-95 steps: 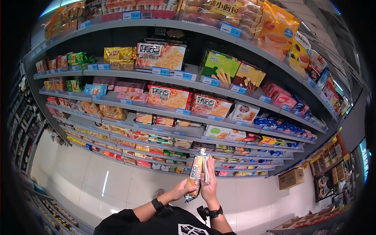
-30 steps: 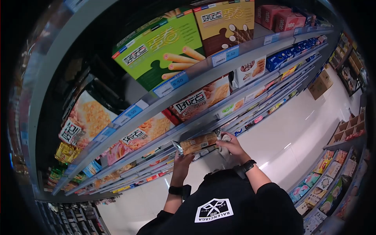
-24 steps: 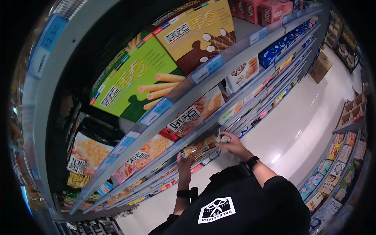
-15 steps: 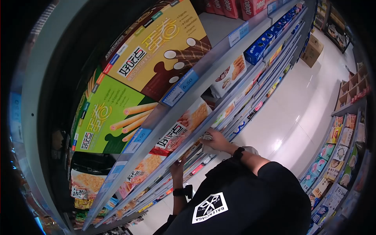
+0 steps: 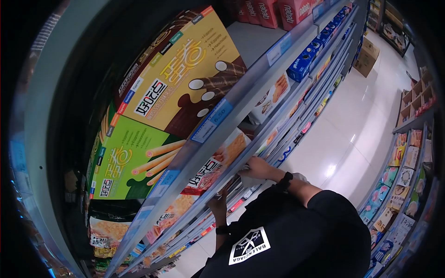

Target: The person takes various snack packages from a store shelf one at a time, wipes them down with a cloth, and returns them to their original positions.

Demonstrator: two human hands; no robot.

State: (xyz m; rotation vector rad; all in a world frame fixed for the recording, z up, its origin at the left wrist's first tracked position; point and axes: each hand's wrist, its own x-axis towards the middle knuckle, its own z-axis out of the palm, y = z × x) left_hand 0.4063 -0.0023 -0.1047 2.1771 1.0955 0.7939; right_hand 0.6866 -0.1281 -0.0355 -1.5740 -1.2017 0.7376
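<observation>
My right hand (image 5: 256, 169) is at the edge of a lower shelf, its fingers curled together at a pale item (image 5: 249, 180) that is too small to name. Lower and to the left, my left hand (image 5: 219, 205) is raised to the same shelf, fingers bent around something dark that I cannot make out. Just above them lies a red and white snack pack (image 5: 211, 171). Higher up stand a yellow egg-roll box (image 5: 178, 69) and a green one (image 5: 134, 160). Dark bands circle both wrists.
Price tags line the shelf edge (image 5: 185, 155). Blue boxes (image 5: 303, 60) and pink packs (image 5: 266, 14) are farther along. A cardboard box (image 5: 367, 58) stands on the aisle floor (image 5: 340, 134). Another shelf with packaged snacks (image 5: 398, 197) is at the right.
My right hand has turned and shifted slightly right, hiding the silvery item seen at its fingers. My left hand has moved a little right. The view has shifted slightly.
</observation>
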